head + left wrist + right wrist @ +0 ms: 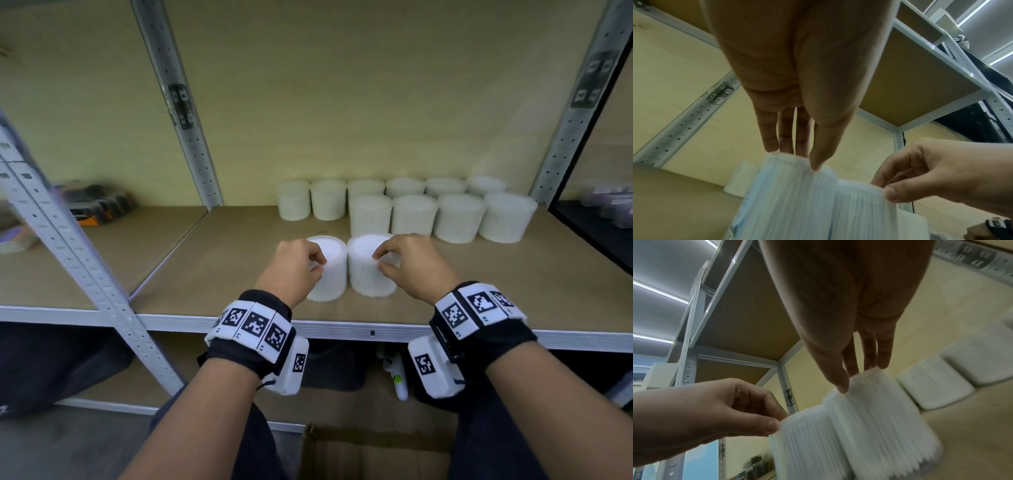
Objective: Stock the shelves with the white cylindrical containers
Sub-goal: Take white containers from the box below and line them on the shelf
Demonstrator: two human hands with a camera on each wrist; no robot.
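Setting: metal rack with brown board shelf, yellow wall behind; I face the shelf from its front edge.
Far left, neighbouring bay: dark boxes with orange trim, blurred, not part of the task.
Left hand: fingertips and thumb pinch the top rim of the left container; narrow pinch, fingers pointing down, seen clearly in the left wrist view.
Left container: upright on the shelf near the front edge, long axis vertical, touching its neighbour on the right.
Right container: upright too, just beside the left one, side walls in contact.
Right hand: same narrow pinch on the near rim of the right container, thumb in front, fingers on top.
Stocked rows: six containers along the back wall, four in front of them toward the back right corner, well apart from my pair.
Key relation: open slots lie straight ahead, in front of the two leftmost back containers; the right container sits almost directly before the front row's left end, so each hand likely just pushes forward.
Risk, my guess: rim pinch is light, a container could tip.
Below the front edge: cardboard box, partly visible.
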